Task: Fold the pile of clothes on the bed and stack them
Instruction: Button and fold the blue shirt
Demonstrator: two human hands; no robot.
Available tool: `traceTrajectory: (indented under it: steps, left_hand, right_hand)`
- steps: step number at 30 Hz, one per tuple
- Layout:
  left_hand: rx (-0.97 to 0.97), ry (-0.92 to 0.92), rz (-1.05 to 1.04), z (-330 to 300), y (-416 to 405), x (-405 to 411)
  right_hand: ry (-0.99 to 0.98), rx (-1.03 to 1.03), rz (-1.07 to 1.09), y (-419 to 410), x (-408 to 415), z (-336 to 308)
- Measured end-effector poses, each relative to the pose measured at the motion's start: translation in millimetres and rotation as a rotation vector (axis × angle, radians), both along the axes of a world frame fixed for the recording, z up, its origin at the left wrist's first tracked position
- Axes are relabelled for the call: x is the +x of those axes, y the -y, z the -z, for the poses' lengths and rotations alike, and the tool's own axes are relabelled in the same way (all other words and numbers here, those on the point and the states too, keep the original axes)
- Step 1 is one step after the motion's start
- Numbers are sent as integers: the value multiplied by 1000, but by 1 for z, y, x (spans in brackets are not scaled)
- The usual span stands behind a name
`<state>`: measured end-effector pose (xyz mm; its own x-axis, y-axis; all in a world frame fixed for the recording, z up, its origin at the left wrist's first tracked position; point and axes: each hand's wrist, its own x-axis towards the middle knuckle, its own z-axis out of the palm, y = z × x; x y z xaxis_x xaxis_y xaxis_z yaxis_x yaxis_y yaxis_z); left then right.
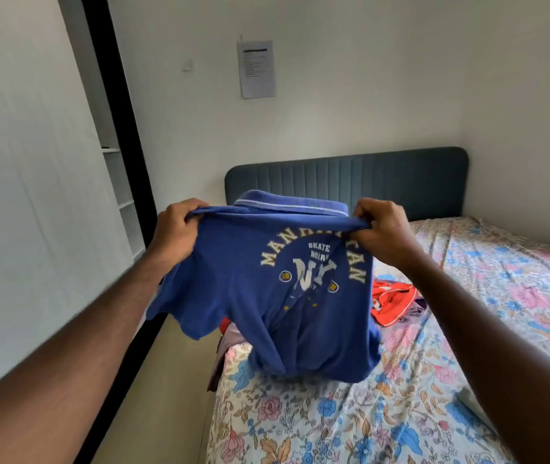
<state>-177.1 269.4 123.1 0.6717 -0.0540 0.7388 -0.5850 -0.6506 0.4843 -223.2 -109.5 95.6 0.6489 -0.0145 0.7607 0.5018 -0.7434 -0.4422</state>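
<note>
A blue polo shirt [243,296] with "MANHATTAN NY" printed on it hangs in the air over the bed's left edge. My left hand [178,227] grips its left shoulder and my right hand [382,227] grips its right shoulder, both at collar height. The shirt's hem touches the floral bedsheet [400,413]. Behind the shirt lies a red-orange garment [392,301] on the bed, with a darker piece of clothing [417,311] beside it. More clothes peek out under the shirt at the bed's left edge [225,333]; most of that pile is hidden.
The bed has a dark blue-grey headboard [350,175] against the back wall. A narrow strip of floor [166,380] runs between the bed and a white wardrobe door [32,195] on the left. A sheet of paper [256,69] hangs on the wall.
</note>
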Motion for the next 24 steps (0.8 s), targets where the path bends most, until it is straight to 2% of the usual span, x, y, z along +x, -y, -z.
traceTrajectory:
  steps: [2, 5, 7, 11, 12, 13, 14, 17, 19, 21, 24]
  left_hand:
    - [-160, -68, 95, -4, 0, -1]
    - [-265, -100, 184, -6, 7, -6]
    - [-260, -103, 177, -8, 7, -8]
    - [-158, -130, 160, -13, -1, -11]
    - [-134, -136, 164, -14, -1, -12]
    - [-114, -136, 171, -15, -2, -14]
    - [-97, -133, 178, -16, -4, -15]
    - [-44, -119, 169, -20, -11, -17]
    - [-27, -133, 145, -22, -18, -17]
    - [-16, -156, 138, -24, -21, -16]
    - [73, -130, 52, -27, -17, -15]
  right_hand:
    - [29, 64, -220, -3, -9, 7]
    - [-317, 230, -631, -11, -19, 29]
    - [-502, 380, -800, -16, -27, 38]
    - [-655, 666, -1113, -24, -32, 45]
    - [-702, 721, -1118, -25, -30, 45]
    - [-762, 718, -1070, -24, -28, 45]
    - [-831, 624, -971, -23, -26, 42]
    - [-951, 113, -529, -11, -17, 36]
    - [-910, -56, -332, -6, -9, 38]
    - [-751, 44, -185, -8, 0, 52]
    - [-296, 341, 110, -29, -1, 65]
